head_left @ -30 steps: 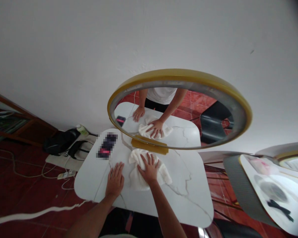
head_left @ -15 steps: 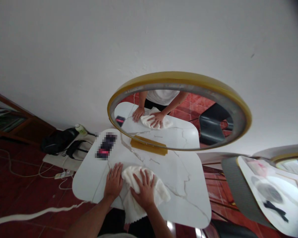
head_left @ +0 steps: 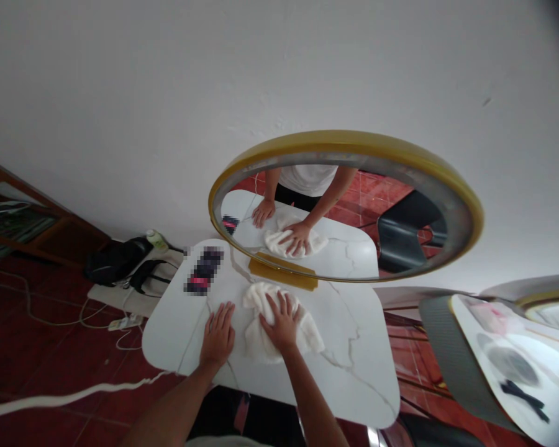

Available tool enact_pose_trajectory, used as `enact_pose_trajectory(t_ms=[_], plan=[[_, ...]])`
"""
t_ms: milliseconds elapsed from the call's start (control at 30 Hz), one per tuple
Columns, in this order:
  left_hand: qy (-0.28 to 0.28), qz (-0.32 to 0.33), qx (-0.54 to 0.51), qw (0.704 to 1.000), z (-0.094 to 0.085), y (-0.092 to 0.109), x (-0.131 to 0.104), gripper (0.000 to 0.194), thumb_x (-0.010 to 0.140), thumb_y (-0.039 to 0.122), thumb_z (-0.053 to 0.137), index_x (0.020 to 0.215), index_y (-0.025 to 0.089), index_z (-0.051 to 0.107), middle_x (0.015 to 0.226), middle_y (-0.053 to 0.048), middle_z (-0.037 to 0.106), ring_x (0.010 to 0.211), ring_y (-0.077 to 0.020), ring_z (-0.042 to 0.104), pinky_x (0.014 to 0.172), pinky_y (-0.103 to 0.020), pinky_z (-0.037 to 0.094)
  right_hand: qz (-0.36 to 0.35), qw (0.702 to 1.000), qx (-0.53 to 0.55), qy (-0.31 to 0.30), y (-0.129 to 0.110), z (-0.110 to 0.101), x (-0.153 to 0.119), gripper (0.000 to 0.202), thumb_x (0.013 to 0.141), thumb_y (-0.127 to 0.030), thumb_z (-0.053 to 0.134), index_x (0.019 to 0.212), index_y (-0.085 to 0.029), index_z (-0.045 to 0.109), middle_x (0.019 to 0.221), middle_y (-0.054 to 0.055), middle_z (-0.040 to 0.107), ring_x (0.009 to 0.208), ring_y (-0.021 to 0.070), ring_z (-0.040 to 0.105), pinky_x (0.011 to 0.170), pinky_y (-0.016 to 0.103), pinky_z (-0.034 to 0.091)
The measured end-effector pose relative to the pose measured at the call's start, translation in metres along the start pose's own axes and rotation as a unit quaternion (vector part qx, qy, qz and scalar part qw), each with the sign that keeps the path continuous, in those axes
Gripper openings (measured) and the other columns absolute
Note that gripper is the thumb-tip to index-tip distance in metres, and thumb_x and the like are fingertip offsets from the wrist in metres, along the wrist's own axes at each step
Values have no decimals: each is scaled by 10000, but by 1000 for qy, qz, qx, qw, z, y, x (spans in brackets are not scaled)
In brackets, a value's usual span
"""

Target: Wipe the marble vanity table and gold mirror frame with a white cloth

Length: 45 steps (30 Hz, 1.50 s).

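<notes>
Right side of the tabletop (head_left: 354, 388) is an open lane, cloth (head_left: 265, 338) to edge; a hand fits. Gap between left hand (head_left: 218, 335) and cloth is narrow. Right hand (head_left: 280, 323) blocks the cloth's middle. Toward the back: gold base (head_left: 284, 273) just behind the cloth, mirror (head_left: 347, 141) above it, wall (head_left: 121, 136) beyond. Pixelated dark object (head_left: 205, 267) obstructs back-left.

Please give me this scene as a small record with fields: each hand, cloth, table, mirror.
Left hand: palm down on table, apart from cloth
Right hand: spread on top of cloth
Cloth: white, rumpled
Table: white, grey-veined, rounded corners
Mirror: gold-rimmed, reflects both hands
</notes>
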<state>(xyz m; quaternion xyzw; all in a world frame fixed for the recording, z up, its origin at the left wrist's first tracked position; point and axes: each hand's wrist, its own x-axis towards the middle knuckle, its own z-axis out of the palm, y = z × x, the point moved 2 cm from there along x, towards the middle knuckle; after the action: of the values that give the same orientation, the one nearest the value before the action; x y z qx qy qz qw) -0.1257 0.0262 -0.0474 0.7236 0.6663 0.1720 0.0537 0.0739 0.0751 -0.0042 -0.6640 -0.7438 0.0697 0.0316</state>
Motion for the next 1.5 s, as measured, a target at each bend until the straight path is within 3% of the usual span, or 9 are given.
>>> enact_pose_trajectory(t_ms=[133, 233, 500, 633, 767, 1067, 1233, 1367, 1500], plan=[[-7, -3, 2, 1000, -3, 0, 0, 571, 833, 142, 342, 1403, 173, 320, 1445, -55, 354, 1363, -209, 240, 1112, -432, 163, 21, 1000, -1, 3, 0, -6, 10, 652, 850, -612, 407, 1420, -384, 185, 1488, 24, 238, 1363, 297, 125, 1041, 591, 86], [-8, -4, -4, 1000, -5, 1, 0, 572, 836, 146, 348, 1406, 173, 314, 1444, -57, 355, 1361, -212, 245, 1111, -436, 171, 33, 999, -1, 3, -3, -4, 2, 651, 856, -611, 393, 1424, -372, 184, 1492, 29, 224, 1365, 296, 119, 1037, 589, 101], [-6, -3, -20, 1000, -4, 0, -1, 569, 835, 151, 354, 1403, 176, 323, 1437, -68, 366, 1361, -222, 247, 1110, -447, 165, -11, 1000, 5, -6, -5, 12, -74, 611, 844, -574, 426, 1401, -385, 260, 1493, -4, 223, 1374, 288, 127, 1065, 579, 82], [-3, -7, -28, 1000, -6, 1, -1, 567, 841, 143, 344, 1406, 176, 315, 1445, -66, 352, 1365, -214, 237, 1113, -441, 161, 3, 1000, 0, -5, 5, 12, -93, 605, 847, -576, 421, 1398, -378, 273, 1491, -1, 232, 1372, 292, 136, 1064, 581, 96], [-1, -3, -18, 1000, -7, 3, -1, 576, 848, 138, 338, 1420, 174, 279, 1453, -71, 334, 1368, -218, 226, 1114, -455, 152, 21, 1000, -4, -6, 14, 10, -83, 608, 840, -579, 438, 1393, -377, 285, 1483, 4, 250, 1369, 291, 139, 1061, 579, 92], [17, 25, 6, 1000, -5, 7, -3, 571, 856, 148, 335, 1423, 172, 273, 1454, -85, 333, 1367, -227, 227, 1110, -463, 166, 145, 989, 17, 5, 44, -3, -16, 622, 888, -585, 333, 1433, -318, 196, 1508, 48, 172, 1368, 270, 114, 1052, 538, 123], [24, 22, 10, 999, -2, 10, -3, 584, 863, 156, 343, 1436, 170, 228, 1452, -100, 336, 1364, -239, 234, 1102, -485, 192, 127, 991, 31, 5, 56, -6, -21, 689, 844, -641, 390, 1429, -325, 208, 1504, 56, 191, 1370, 287, 105, 1053, 567, 90], [14, 34, -3, 999, 8, 33, -9, 621, 863, 180, 354, 1452, 185, 157, 1475, -80, 292, 1373, -244, 205, 1097, -483, 234, 80, 995, 52, 16, 65, -7, -57, 655, 837, -611, 436, 1411, -360, 246, 1496, 34, 225, 1369, 296, 133, 1064, 573, 73], [-29, 105, -21, 994, 33, 88, -20, 605, 868, 172, 342, 1449, 203, 171, 1480, -59, 285, 1377, -239, 191, 1086, -472, 269, 15, 997, 71, 18, 90, -5, -101, 630, 826, -588, 468, 1393, -400, 270, 1497, -2, 225, 1365, 300, 168, 1073, 572, 85]])
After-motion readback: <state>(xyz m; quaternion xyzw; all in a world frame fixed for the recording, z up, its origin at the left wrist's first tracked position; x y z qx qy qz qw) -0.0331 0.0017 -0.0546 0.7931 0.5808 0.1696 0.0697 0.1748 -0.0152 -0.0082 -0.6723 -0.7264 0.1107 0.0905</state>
